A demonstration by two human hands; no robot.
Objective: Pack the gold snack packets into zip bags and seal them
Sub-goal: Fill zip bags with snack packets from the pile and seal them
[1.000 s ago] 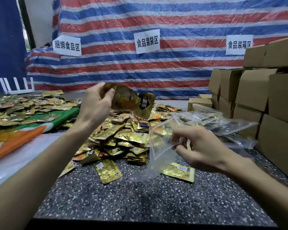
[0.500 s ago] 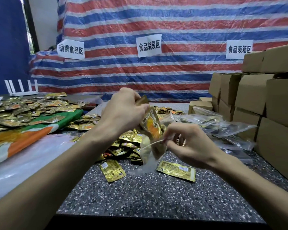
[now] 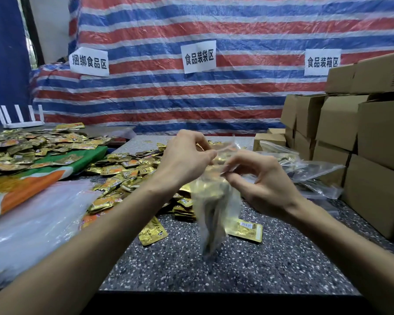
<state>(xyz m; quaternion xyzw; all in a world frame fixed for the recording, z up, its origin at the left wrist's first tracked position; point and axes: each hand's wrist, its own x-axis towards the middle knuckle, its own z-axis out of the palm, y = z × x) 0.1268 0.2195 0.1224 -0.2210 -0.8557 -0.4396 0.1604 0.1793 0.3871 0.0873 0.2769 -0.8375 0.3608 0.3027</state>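
Glossy gold foil snack packets (image 3: 123, 169) glint on a speckled, stone-look table (image 3: 214, 264); the zip bag (image 3: 214, 201) is thin clear plastic. Matt brown cardboard boxes (image 3: 373, 133) flank a crinkled, shiny woven-plastic tarpaulin (image 3: 237, 23) bearing white paper signs (image 3: 199, 56).

Stacked cardboard boxes (image 3: 359, 123) right; striped tarp (image 3: 214, 103) behind.

- A red, blue and white striped tarp (image 3: 237, 98) covers the back wall.
- Three white paper signs (image 3: 199, 56) hang on the tarp.
- A blue panel (image 3: 5, 64) stands at left.
- Cardboard boxes (image 3: 362, 133) are stacked at right.
- The counter (image 3: 214, 269) is dark and speckled.
- A white router (image 3: 21, 120) sits at far left.
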